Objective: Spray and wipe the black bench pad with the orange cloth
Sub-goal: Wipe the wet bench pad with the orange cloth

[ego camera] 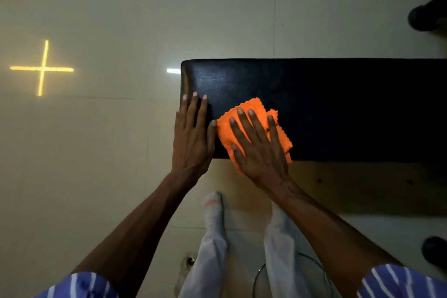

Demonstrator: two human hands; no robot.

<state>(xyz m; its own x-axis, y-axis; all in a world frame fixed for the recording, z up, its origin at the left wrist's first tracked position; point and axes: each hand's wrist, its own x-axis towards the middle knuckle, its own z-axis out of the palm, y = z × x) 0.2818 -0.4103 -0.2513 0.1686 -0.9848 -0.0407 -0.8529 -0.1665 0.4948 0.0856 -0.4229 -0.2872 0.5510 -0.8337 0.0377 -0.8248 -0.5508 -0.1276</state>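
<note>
Right hand (261, 152), fingers spread, is pressing the orange cloth (254, 126) flat on the black bench pad (338, 104); left hand (193, 133), fingers together, is bracing the pad's end; even pressure and overlapping strokes are advisable.

Folded orange cloth (251, 126) flat on black bench pad (338, 104), left end.

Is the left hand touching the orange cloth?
Cannot tell. In the head view the left hand lies flat on the bench pad; its thumb reaches the orange cloth edge.
</note>
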